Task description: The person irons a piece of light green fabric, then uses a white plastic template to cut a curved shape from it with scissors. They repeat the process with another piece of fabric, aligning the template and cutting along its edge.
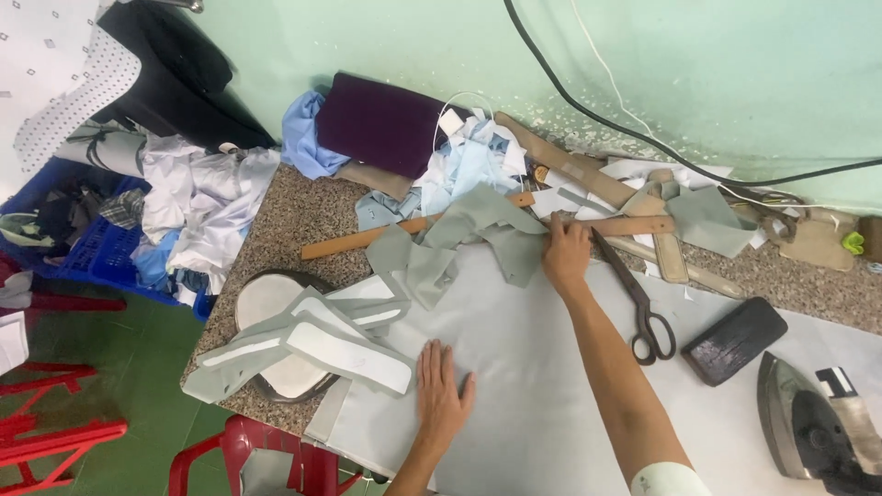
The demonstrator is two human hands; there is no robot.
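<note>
Left hand (442,390) lies spread flat on pale grey fabric (524,367), right hand (565,253) pinching its far edge

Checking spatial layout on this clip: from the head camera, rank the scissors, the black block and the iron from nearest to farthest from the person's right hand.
From the right hand:
1. Scissors, just to its right on the pale cloth.
2. Black block, farther right, past the scissors' handles.
3. Iron, farthest, at the lower right corner.
</note>
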